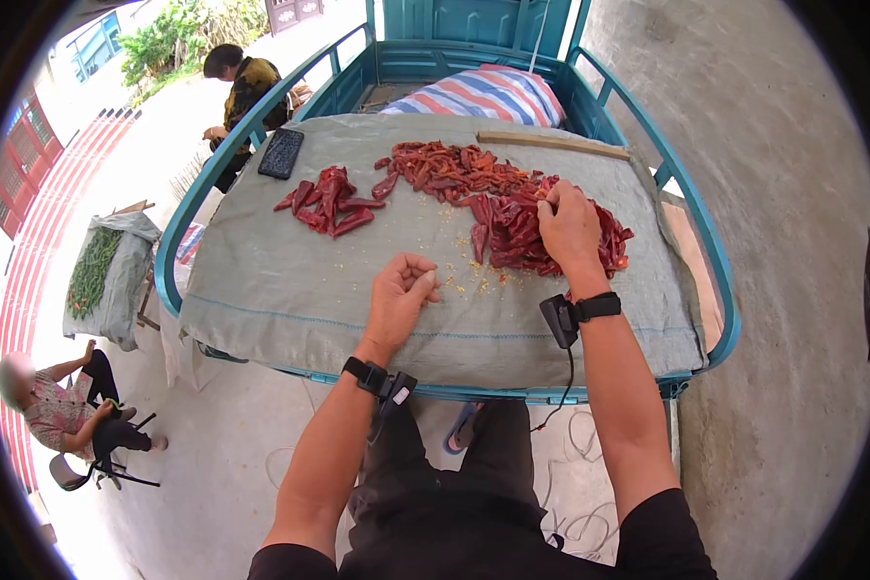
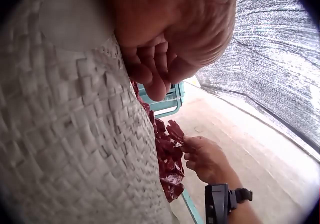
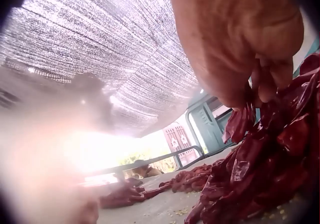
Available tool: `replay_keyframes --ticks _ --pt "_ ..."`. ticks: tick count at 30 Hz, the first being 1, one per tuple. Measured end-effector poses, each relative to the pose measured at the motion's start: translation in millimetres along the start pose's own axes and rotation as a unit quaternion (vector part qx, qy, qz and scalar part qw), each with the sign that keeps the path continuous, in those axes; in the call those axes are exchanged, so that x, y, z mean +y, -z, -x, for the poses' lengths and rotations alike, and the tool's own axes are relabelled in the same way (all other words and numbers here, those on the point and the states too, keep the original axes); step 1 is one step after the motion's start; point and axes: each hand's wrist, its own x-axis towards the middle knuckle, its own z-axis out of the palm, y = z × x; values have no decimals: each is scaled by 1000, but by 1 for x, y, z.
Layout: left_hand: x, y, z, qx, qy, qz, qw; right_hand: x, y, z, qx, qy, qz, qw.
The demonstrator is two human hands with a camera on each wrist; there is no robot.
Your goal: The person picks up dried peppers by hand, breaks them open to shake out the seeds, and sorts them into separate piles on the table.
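Note:
My right hand (image 1: 570,230) is over the right-hand heap of dark red dried peppers (image 1: 510,235). Its fingertips pinch a dried pepper (image 2: 175,130), which stands up from the heap in the left wrist view. Glossy, wrinkled peppers crowd under that hand in the right wrist view. Nearer the front, my left hand (image 1: 396,298) is low over the grey woven sheet (image 1: 290,271), its fingers loosely curled with nothing seen in them. Pale seeds (image 1: 460,282) lie scattered between the two hands. Behind stretches a pile of shrivelled, orange-red peppers (image 1: 454,166), with a smaller pepper pile (image 1: 334,200) to the left.
A dark phone (image 1: 281,154) and a wooden strip (image 1: 551,145) lie on the sheet. Teal rails (image 1: 698,242) flank the cart bed, with a striped bag (image 1: 483,97) behind. One person (image 1: 246,92) is beyond the left rail; another (image 1: 68,416) sits at lower left.

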Motion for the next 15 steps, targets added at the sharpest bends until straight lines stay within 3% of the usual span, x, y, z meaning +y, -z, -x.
replay_keyframes --ticks 3,6,9,12,15 --pt "-2 0 -1 -3 -3 -1 1000 -7 5 1 11 -11 30 999" --pt "1 -1 -1 2 -1 -1 1000 -17 11 -1 62 35 56 996" --pt "2 -1 0 5 -2 -1 1000 -19 7 -1 53 65 116 990" --pt "2 -1 0 3 0 -5 1000 -13 6 7 -6 145 68 987" --pt "0 -1 0 7 -2 1 1000 -10 14 15 -27 123 23 992"
